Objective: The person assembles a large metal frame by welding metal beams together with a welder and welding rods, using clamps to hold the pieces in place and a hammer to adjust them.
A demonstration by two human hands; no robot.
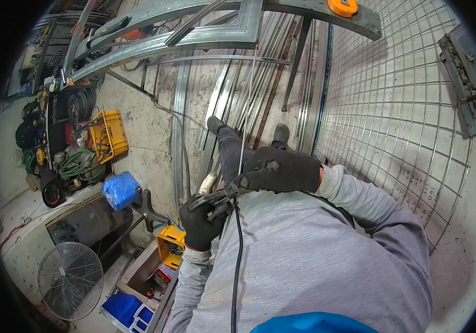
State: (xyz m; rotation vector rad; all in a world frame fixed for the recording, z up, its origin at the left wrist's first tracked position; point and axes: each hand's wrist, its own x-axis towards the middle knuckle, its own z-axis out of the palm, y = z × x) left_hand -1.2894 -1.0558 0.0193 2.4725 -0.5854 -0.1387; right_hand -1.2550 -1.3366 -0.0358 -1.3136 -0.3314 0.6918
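Both my hands wear dark work gloves and meet in front of my grey top. My left hand is closed around the handles of a dark pliers-like tool, whose front end reaches my right fingertips. My right hand has its fingers closed at a thin cord. This light cord runs from the steel frame down to the glove; a black cable continues below, along my top. How the cord and cable join is hidden by my fingers. A pale cylindrical piece shows beside the tool.
Long metal profiles lie on the floor around my feet. Wire mesh covers the right side. To the left are yellow crates, a green hose, a fan and a blue-wrapped object. An orange tape measure sits on the beam.
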